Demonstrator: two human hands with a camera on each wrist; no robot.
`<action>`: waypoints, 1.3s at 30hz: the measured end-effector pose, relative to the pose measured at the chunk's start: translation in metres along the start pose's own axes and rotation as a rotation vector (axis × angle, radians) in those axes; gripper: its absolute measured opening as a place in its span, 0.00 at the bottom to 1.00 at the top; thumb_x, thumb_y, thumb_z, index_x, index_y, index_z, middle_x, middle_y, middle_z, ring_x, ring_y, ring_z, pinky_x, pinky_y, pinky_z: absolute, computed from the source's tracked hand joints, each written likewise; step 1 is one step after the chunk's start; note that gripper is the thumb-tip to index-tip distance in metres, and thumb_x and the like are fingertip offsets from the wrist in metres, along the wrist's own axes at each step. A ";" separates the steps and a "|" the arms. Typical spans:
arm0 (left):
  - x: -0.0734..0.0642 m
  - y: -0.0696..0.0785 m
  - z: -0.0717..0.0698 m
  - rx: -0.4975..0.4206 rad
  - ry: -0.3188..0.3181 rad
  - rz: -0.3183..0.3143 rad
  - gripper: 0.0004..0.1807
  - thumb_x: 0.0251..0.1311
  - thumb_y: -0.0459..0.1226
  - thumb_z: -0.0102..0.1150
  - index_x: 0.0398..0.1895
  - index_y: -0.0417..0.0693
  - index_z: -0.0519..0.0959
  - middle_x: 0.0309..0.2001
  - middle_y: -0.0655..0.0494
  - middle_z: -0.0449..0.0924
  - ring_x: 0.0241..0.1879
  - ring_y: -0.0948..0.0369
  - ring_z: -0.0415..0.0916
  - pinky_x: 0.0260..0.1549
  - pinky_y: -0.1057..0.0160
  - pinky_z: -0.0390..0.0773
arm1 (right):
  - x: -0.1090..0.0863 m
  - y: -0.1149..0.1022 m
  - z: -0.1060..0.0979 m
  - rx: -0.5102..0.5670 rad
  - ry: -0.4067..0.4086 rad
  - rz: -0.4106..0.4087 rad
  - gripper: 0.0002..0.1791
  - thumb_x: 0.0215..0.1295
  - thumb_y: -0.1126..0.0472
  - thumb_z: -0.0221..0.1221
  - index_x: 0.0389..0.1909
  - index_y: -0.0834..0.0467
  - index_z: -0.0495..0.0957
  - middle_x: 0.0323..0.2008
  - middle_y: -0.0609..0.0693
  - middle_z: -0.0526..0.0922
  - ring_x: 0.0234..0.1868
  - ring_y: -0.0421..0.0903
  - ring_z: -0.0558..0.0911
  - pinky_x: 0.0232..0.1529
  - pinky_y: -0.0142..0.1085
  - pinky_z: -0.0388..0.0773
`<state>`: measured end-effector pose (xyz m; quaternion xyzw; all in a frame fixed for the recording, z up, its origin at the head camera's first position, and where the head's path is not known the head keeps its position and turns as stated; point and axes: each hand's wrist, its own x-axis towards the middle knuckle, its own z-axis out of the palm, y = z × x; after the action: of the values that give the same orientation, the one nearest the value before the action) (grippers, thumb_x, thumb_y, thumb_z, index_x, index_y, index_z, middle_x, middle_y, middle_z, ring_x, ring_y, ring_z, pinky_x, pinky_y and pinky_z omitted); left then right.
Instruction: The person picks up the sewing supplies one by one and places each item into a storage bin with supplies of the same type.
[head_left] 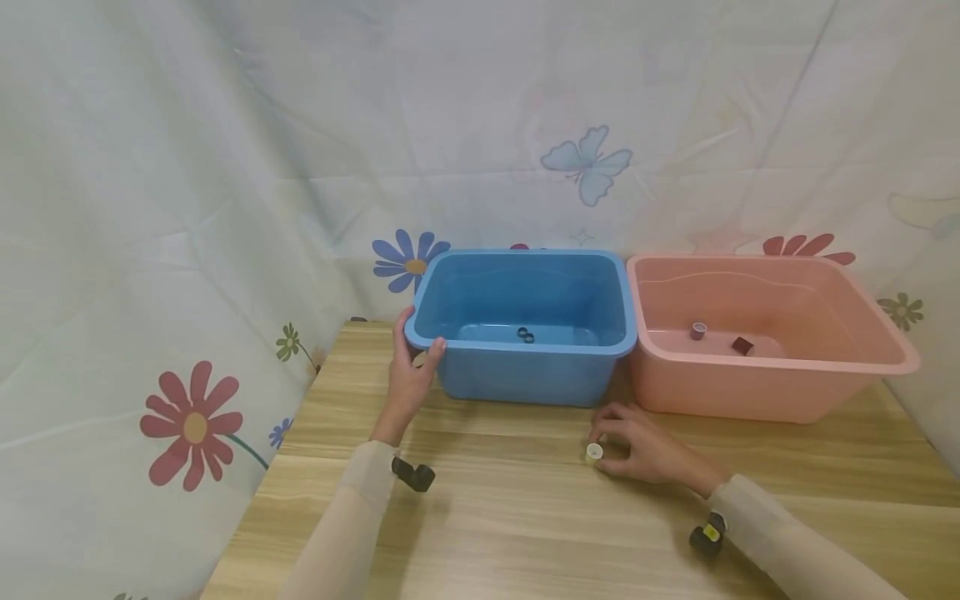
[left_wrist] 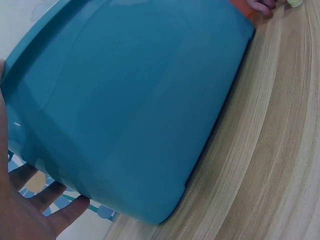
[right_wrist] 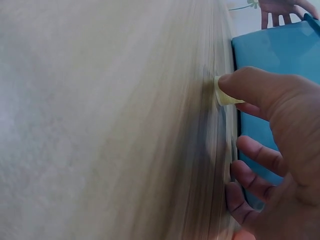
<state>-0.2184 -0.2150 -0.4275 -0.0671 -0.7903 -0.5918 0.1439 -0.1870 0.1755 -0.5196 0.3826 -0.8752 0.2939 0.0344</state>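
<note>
My left hand [head_left: 408,383] grips the front left corner of a blue plastic tub [head_left: 525,375], thumb at the front rim and fingers along the outer side. In the left wrist view those fingers [left_wrist: 52,197] are spread against the tub's wall. On the wooden table, in front of the tubs, my right hand [head_left: 645,442] pinches a small pale yellow cylinder [head_left: 594,453] between thumb and index finger. Its top is whitish with a small mark or hole in the middle. In the right wrist view the thumb covers part of the cylinder [right_wrist: 227,96].
Two small dark rings [head_left: 526,335] lie inside the blue tub. Beside it on the right stands a pink tub [head_left: 750,392] with a small greyish cylinder [head_left: 698,331] and a dark red-brown block [head_left: 742,346] in it. A flowered curtain [head_left: 465,125] hangs behind the wooden table [head_left: 510,517].
</note>
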 end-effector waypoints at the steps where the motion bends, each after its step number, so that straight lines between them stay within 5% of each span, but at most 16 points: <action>1: 0.000 0.000 0.000 -0.002 0.001 0.003 0.43 0.71 0.43 0.60 0.82 0.50 0.48 0.75 0.37 0.60 0.68 0.43 0.68 0.65 0.42 0.69 | 0.000 -0.001 -0.001 0.002 0.005 -0.001 0.17 0.52 0.56 0.77 0.38 0.39 0.81 0.50 0.47 0.79 0.53 0.46 0.75 0.54 0.50 0.74; 15: -0.001 0.001 0.000 0.002 0.004 -0.005 0.43 0.71 0.44 0.60 0.82 0.50 0.48 0.75 0.35 0.59 0.69 0.37 0.65 0.66 0.39 0.67 | 0.005 -0.010 -0.017 0.065 0.038 0.023 0.17 0.52 0.57 0.76 0.40 0.39 0.82 0.50 0.47 0.80 0.53 0.43 0.76 0.53 0.48 0.76; 39: -0.001 0.001 -0.001 0.015 0.001 -0.004 0.44 0.71 0.42 0.60 0.82 0.49 0.48 0.74 0.35 0.62 0.67 0.41 0.69 0.64 0.42 0.71 | 0.009 -0.026 -0.043 -0.039 0.046 -0.060 0.16 0.51 0.55 0.78 0.39 0.42 0.83 0.49 0.44 0.78 0.51 0.43 0.75 0.52 0.47 0.78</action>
<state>-0.2170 -0.2154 -0.4265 -0.0639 -0.7949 -0.5861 0.1434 -0.1825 0.1789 -0.4694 0.4010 -0.8679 0.2845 0.0708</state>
